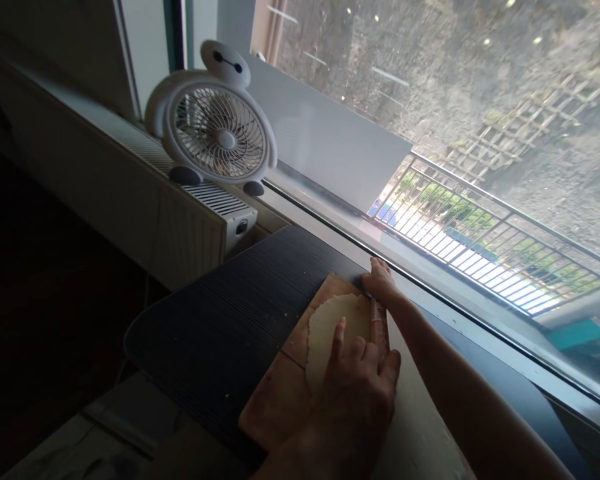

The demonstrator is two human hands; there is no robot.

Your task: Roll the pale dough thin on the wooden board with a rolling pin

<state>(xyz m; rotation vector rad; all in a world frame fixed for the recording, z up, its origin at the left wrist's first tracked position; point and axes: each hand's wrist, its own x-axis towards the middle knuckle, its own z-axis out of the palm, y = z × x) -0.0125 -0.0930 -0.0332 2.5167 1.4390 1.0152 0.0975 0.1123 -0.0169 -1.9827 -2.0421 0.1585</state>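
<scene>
A flat sheet of dough (pixel 325 330) with a ragged edge lies on a brown wooden cutting board (pixel 275 400). A reddish-brown rolling pin (pixel 379 325) with a pale label rests along the dough's right side. My left hand (pixel 355 393) is curled over the near end of the pin, its outermost finger sticking out above the dough. At the far end, my right hand (pixel 380 280) is on the pin with the fingers pointing away. The grip under both palms is partly hidden.
The board sits on a dark table (pixel 215 307) with a rounded corner, dotted with small pale crumbs. Beyond it a white fan (pixel 225 139) stands on a radiator (pixel 205 227). A window (pixel 330 180) runs along the far right side, close to my right hand.
</scene>
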